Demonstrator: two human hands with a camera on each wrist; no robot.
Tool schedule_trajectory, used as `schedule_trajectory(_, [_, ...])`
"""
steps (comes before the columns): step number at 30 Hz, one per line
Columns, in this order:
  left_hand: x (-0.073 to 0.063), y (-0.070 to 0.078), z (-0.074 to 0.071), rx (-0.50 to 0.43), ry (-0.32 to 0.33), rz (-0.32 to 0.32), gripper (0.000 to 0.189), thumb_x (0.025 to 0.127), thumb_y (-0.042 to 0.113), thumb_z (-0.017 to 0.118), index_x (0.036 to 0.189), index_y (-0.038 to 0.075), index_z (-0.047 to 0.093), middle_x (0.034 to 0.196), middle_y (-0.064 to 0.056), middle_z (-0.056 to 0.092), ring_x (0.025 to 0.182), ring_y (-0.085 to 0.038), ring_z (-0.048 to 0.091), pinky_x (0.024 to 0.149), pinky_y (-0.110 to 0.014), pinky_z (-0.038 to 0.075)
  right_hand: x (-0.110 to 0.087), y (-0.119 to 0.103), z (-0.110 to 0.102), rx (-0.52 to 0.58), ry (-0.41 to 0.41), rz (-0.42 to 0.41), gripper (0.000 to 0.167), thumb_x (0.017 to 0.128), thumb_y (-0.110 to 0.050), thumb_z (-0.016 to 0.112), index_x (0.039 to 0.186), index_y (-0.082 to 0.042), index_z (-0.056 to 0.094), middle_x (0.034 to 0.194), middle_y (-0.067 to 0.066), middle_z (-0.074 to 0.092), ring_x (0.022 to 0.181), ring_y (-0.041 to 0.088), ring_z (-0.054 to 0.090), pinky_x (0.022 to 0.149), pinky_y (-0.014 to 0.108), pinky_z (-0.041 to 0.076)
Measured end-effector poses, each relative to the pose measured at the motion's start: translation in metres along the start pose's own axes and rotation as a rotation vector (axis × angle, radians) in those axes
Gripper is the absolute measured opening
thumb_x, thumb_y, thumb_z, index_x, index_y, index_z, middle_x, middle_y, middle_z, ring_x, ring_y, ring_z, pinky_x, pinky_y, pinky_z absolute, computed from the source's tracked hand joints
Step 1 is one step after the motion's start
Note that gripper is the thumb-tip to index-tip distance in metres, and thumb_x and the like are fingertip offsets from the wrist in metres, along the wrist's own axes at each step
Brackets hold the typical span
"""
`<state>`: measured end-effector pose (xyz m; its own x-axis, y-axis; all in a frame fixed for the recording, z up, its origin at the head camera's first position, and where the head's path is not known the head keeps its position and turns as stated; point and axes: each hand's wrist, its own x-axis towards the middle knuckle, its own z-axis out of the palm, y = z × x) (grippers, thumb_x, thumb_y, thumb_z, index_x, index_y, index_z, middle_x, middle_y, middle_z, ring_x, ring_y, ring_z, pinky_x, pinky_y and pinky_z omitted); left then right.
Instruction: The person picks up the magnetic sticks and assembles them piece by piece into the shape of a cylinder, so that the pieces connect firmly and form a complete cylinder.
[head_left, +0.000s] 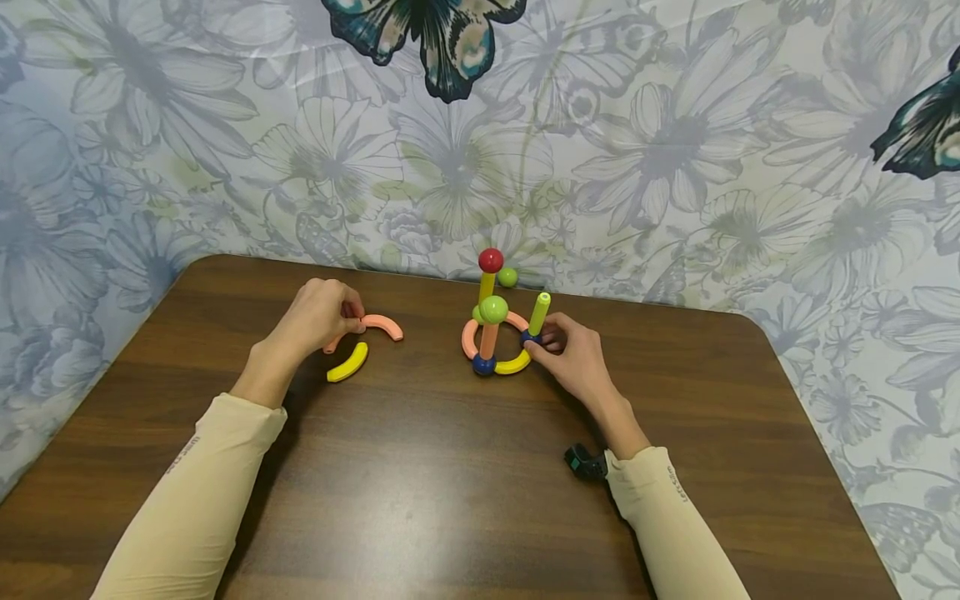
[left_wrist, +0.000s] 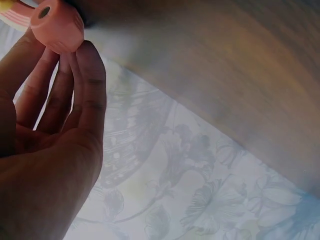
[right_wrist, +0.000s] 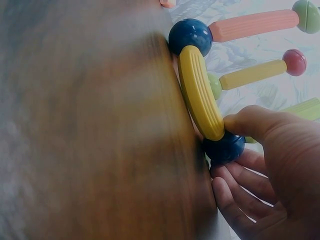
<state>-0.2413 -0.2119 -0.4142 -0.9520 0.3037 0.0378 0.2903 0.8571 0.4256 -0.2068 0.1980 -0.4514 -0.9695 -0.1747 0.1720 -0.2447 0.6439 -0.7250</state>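
In the head view my left hand [head_left: 321,312] pinches a salmon curved magnetic stick [head_left: 384,326]; its end with a dark round inset shows above the fingertips in the left wrist view. A second salmon piece [head_left: 332,345] is partly hidden beneath that hand, and a yellow curved stick [head_left: 348,363] lies just in front. My right hand [head_left: 572,354] grips a blue ball [right_wrist: 225,147] at the right of a ring-shaped build. From this ball rises a lime stick [head_left: 539,314]. A yellow curved stick [right_wrist: 200,92] joins it to another blue ball [head_left: 483,365], which carries an upright salmon stick [head_left: 489,342] topped by a green ball [head_left: 493,310].
At the back of the ring a yellow stick [head_left: 487,288] stands with a red ball [head_left: 491,260] on top. Another green ball [head_left: 507,277] is near the table's far edge. The brown table [head_left: 420,492] meets a flower-printed cloth [head_left: 465,167] behind. A black device [head_left: 585,462] sits at the right wrist.
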Motion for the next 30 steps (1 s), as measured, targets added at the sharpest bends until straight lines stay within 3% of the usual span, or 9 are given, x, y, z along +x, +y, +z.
schedule_trajectory(10, [0.002,-0.013,-0.01,-0.014,-0.081,-0.033,0.015,0.092,0.019,0.083,0.088,0.009,0.073,0.079,-0.004,0.07,0.077,-0.023,0.062,0.075,-0.04,0.047,0.0,0.002,-0.002,-0.002,0.013,-0.001,0.034,0.094,-0.024,0.082,0.12,-0.007,0.069,0.108,0.013,0.076,0.098,0.025,0.074,0.088,0.041,0.063])
schedule_trajectory(15, [-0.007,-0.017,-0.031,-0.013,-0.213,-0.128,0.03,0.093,0.027,0.082,0.102,0.002,0.07,0.084,-0.008,0.067,0.082,-0.027,0.06,0.07,-0.038,0.046,0.001,0.002,-0.002,-0.01,0.013,-0.001,0.035,0.094,-0.025,0.083,0.121,-0.007,0.069,0.109,0.012,0.076,0.098,0.025,0.074,0.088,0.041,0.063])
schedule_trajectory(18, [-0.012,-0.018,-0.041,-0.038,-0.306,-0.177,0.028,0.095,0.025,0.08,0.097,0.0,0.068,0.079,-0.009,0.068,0.077,-0.025,0.06,0.065,-0.035,0.048,0.002,0.001,-0.002,-0.007,0.014,-0.005,0.035,0.094,-0.025,0.083,0.12,-0.007,0.069,0.108,0.013,0.076,0.097,0.025,0.074,0.088,0.042,0.063])
schedule_trajectory(21, [-0.013,-0.019,-0.042,-0.099,-0.351,-0.206,0.025,0.097,0.023,0.077,0.091,0.001,0.068,0.07,-0.008,0.071,0.069,-0.022,0.063,0.062,-0.033,0.051,0.002,0.0,-0.002,-0.006,0.015,-0.001,0.034,0.093,-0.024,0.083,0.119,-0.007,0.069,0.107,0.013,0.076,0.096,0.026,0.074,0.087,0.042,0.063])
schedule_trajectory(24, [-0.014,-0.023,-0.039,-0.13,-0.298,-0.224,0.027,0.097,0.026,0.077,0.089,0.001,0.069,0.067,-0.005,0.072,0.066,-0.019,0.063,0.061,-0.032,0.051,0.001,-0.001,-0.001,-0.01,0.006,0.004,0.034,0.093,-0.025,0.083,0.119,-0.007,0.069,0.107,0.013,0.075,0.096,0.025,0.074,0.087,0.042,0.063])
schedule_trajectory(27, [-0.015,-0.023,-0.038,-0.162,-0.181,-0.238,0.03,0.096,0.03,0.078,0.092,0.002,0.067,0.069,-0.005,0.074,0.068,-0.021,0.063,0.061,-0.033,0.05,0.0,-0.001,0.0,-0.014,-0.003,0.008,0.035,0.093,-0.026,0.083,0.12,-0.007,0.069,0.108,0.013,0.075,0.096,0.025,0.074,0.087,0.041,0.063])
schedule_trajectory(30, [-0.014,-0.014,-0.039,-0.221,-0.047,-0.2,0.034,0.096,0.034,0.079,0.095,0.003,0.066,0.071,-0.005,0.075,0.068,-0.025,0.066,0.059,-0.033,0.049,0.0,0.0,0.0,-0.016,0.003,0.002,0.035,0.093,-0.025,0.083,0.119,-0.007,0.07,0.107,0.013,0.075,0.096,0.025,0.074,0.087,0.041,0.063])
